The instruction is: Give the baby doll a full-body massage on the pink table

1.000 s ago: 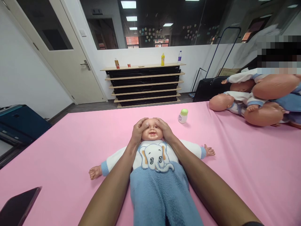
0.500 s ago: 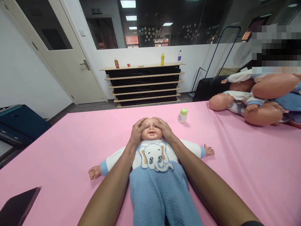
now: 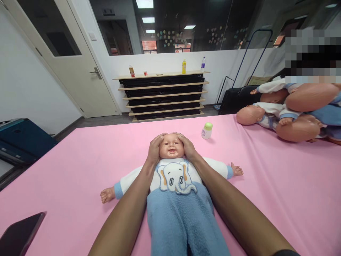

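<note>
A baby doll (image 3: 174, 199) in a white top with an elephant face and fuzzy blue trousers lies on its back, arms spread, on the pink-covered table. My left hand (image 3: 155, 147) is curved round the side of its head on the left, fingers toward the crown. On the other side, my right hand (image 3: 187, 146) cups the head the same way. Between the two hands the doll's face shows, with both eyes uncovered. Parts of my fingertips are hidden behind the head.
A small white jar with a green lid (image 3: 207, 131) stands beyond my right hand. Several more dolls (image 3: 295, 124) are piled at the right edge. A dark phone (image 3: 21, 234) lies at the lower left. Behind the table are low stacked shelves (image 3: 162, 87) with bottles on top.
Both thumbs have moved outward from over the doll's eyes to the sides of its head. The doll and the jar have stayed in place.
</note>
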`<state>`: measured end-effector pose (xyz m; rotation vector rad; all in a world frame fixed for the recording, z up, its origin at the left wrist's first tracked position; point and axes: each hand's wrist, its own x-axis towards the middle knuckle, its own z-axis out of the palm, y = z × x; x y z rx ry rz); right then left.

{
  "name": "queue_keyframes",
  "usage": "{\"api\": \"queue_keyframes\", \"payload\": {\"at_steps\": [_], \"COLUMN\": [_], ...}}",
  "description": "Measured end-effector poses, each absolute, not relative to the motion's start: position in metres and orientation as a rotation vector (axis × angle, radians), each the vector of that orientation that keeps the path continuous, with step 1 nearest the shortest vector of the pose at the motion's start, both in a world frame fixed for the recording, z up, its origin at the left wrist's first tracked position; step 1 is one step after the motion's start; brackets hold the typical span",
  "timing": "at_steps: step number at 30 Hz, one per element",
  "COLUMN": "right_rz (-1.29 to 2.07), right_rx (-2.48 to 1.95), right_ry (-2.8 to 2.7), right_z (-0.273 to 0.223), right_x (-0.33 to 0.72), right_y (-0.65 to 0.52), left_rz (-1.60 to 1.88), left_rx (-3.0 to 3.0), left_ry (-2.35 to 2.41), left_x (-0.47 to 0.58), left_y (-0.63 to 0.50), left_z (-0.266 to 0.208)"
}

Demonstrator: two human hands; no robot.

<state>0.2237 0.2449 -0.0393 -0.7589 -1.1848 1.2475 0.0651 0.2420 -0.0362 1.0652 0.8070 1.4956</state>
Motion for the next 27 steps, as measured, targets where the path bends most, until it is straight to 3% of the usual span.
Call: {"api": "queue_keyframes", "payload": {"at_steps": [12, 21, 27], "right_rz": [1.33, 1.219, 1.286], "right_rx": [-0.774, -0.759, -0.782], "right_ry": [-1.211, -1.168, -1.191], "right_z": [-0.032, -0.042, -0.037], "right_x": [0.224, 0.223, 0.224], "right_y": [0.239, 0.248, 0.242], "left_rz": [1.419, 1.571, 1.432], "left_rx": [1.071, 1.067, 1.096], "left_ry": [0.807, 0.844, 0.808], "left_x": [0.065, 0.065, 0.065], "left_y": [0.236, 0.248, 0.237], "left_z": [-0.03, -0.042, -0.033]}}
